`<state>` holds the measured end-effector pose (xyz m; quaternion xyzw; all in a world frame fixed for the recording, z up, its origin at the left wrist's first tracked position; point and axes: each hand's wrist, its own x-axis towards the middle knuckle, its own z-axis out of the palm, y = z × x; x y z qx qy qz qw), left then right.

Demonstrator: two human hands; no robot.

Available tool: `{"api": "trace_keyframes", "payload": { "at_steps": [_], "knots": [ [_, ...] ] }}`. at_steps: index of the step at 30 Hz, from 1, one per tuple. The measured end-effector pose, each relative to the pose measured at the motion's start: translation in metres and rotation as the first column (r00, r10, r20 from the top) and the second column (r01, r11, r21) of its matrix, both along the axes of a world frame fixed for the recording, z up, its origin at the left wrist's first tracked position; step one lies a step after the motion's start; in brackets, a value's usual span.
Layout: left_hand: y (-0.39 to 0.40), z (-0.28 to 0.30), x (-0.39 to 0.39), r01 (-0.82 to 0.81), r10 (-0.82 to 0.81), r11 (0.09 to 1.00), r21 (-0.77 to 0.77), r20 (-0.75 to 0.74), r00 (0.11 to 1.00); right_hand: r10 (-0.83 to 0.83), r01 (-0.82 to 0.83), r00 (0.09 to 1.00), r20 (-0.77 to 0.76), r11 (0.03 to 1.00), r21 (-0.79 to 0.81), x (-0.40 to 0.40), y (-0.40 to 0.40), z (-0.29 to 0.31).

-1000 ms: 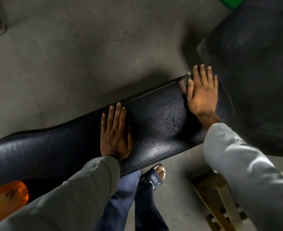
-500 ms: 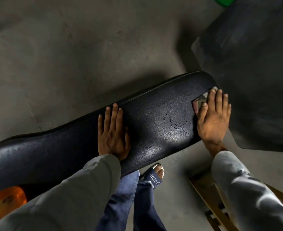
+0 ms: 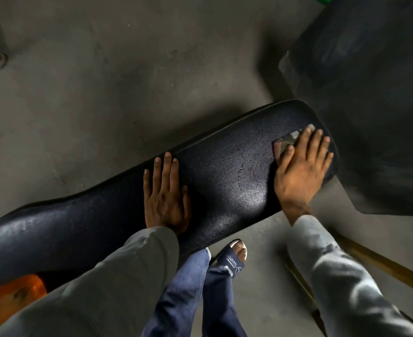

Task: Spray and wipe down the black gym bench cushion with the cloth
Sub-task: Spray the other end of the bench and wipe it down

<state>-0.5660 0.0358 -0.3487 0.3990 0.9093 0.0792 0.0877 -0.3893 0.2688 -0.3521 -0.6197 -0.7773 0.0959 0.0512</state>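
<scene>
The long black bench cushion [image 3: 225, 176] runs from lower left to upper right, its textured surface glistening with wet patches and a row of droplets. My right hand [image 3: 302, 166] lies flat near the cushion's rounded right end, pressing a small grey cloth [image 3: 287, 142] against it; only the cloth's corner shows past my fingers. My left hand [image 3: 166, 193] rests palm-down on the cushion's middle, fingers spread, holding nothing. No spray bottle is visible.
A large black padded piece [image 3: 371, 93] stands just right of the cushion's end. An orange object [image 3: 11, 300] sits at lower left under the cushion. Wooden slats [image 3: 383, 268] lie on the concrete floor at lower right. My legs and a sandalled foot [image 3: 234, 259] stand below the cushion.
My right hand slid the cloth from the cushion's far edge toward the near side along the right end, then a little back inward. My left hand stayed planted.
</scene>
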Motion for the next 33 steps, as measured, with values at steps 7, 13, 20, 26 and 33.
{"api": "trace_keyframes", "payload": {
  "at_steps": [7, 13, 20, 26, 33],
  "knots": [
    [0.0, 0.001, 0.0, -0.007, 0.007, 1.0, -0.019, 0.005, 1.0, 0.196, -0.197, 0.98, -0.019, 0.977, -0.081, -0.01, -0.126, 0.01],
    [0.0, -0.001, -0.001, -0.002, 0.002, 1.0, -0.019, -0.007, 1.0, 0.2, -0.2, 0.98, -0.007, 0.979, -0.044, -0.009, -0.077, 0.004],
    [-0.001, -0.001, 0.0, 0.002, -0.002, 1.0, -0.023, -0.016, 1.0, 0.235, -0.235, 0.972, -0.012, 0.969, -0.08, 0.007, -0.188, 0.01],
    [-0.001, -0.001, 0.0, 0.01, -0.01, 1.0, -0.027, -0.017, 1.0, 0.508, -0.508, 0.861, -0.012, 0.861, -0.014, -0.027, -0.137, -0.001],
    [-0.001, 0.0, 0.0, 0.007, -0.007, 1.0, -0.004, -0.021, 1.0, 0.236, -0.234, 0.972, 0.021, 0.97, -0.064, -0.005, -0.169, 0.01]
  ]
}}
